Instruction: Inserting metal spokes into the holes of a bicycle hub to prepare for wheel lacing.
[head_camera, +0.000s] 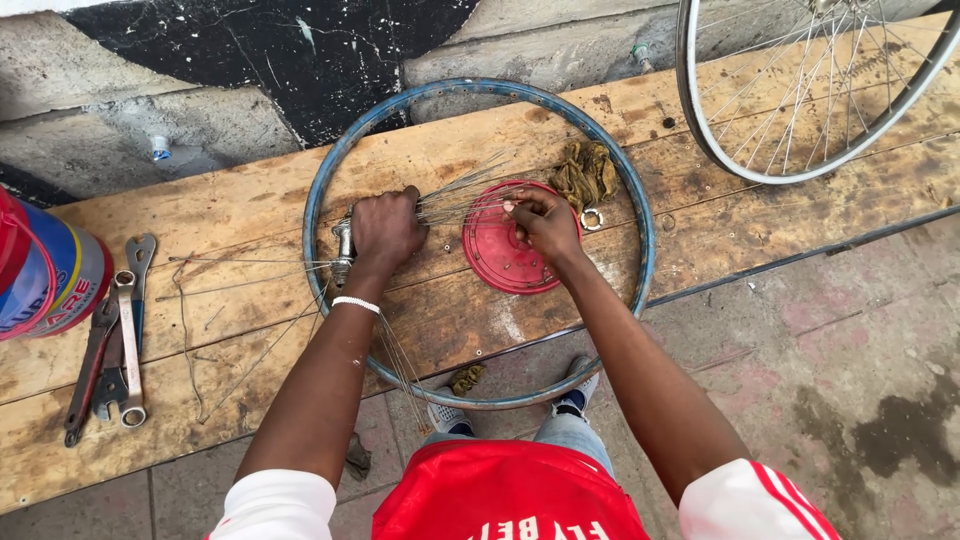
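From above, the left hand (388, 228) is clenched around a metal hub (343, 250) and a fan of thin spokes (455, 195), while the right hand (545, 222) has its fingers (520, 208) pinching the spoke tips over a red dish (503, 255). Best, I'd say, to keep the hub braced still and feed one spoke at a time. The blue rim (322, 190) lies flat on the plank counter (240, 210), ringing both hands; its paint looks worn and scuffed
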